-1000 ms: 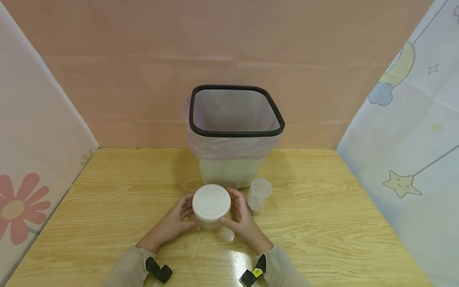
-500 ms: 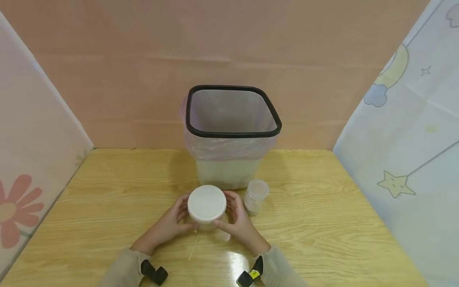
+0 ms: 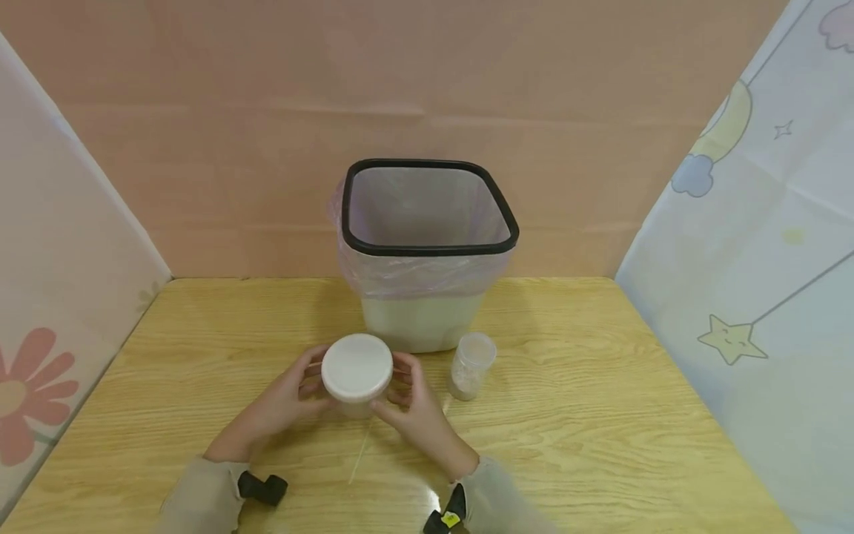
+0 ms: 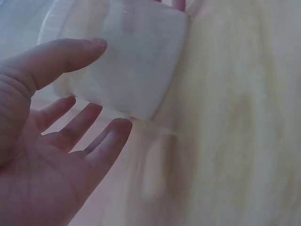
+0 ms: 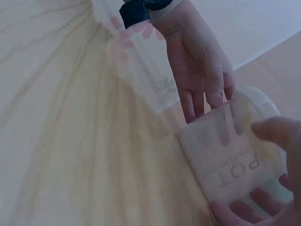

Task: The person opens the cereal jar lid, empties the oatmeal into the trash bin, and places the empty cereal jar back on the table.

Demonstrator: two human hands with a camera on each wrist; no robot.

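Note:
Between both hands is a round translucent plastic jar (image 4: 136, 56) with a white lid (image 3: 356, 367). The right wrist view shows the letters POT on its wall. My left hand (image 3: 283, 400) holds the jar's left side, thumb near me and fingers behind. On the other side my right hand (image 3: 420, 411) grips it in the same way. Whether the jar's base touches the table cannot be told. A thin pale stick (image 3: 360, 452) lies on the table in front of the jar. Another pale stick (image 3: 446, 404) shows just right of my right hand.
Behind the hands stands a white trash bin (image 3: 420, 322) with a black rim and a thin pinkish liner. A small clear lidded container (image 3: 472, 367) with pale bits inside stands upright at its front right. The wood-grain table (image 3: 587, 415) meets printed sheets on both sides.
Both hands have moved left with the jar, and a little away from me. The pale stick beside my right hand has come into view. The head view has shifted slightly.

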